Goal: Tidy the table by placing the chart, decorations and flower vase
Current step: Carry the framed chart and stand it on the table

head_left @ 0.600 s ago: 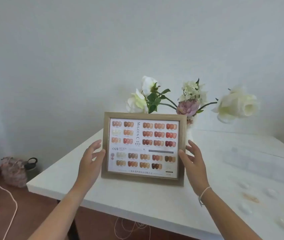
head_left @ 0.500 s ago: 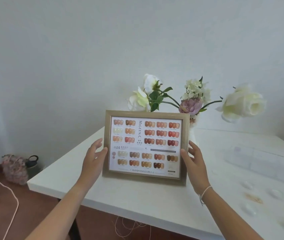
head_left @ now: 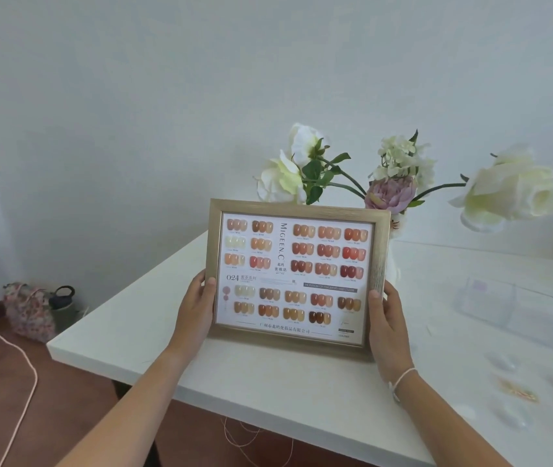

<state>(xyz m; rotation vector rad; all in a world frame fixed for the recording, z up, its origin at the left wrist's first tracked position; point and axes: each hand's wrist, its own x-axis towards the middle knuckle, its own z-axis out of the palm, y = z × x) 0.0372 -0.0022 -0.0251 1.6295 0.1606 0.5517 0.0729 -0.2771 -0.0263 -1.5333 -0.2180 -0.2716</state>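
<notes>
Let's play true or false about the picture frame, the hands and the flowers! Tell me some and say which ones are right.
1. Both hands hold the framed nail colour chart, the left hand on its left edge and the right hand on its right edge. True.
2. The flowers stand in front of the chart. False: they stand behind it.
3. The chart lies flat, face down on the white table. False: it is upright, facing the camera.
4. A flowery bag sits on the floor to the left of the table. True.
</notes>
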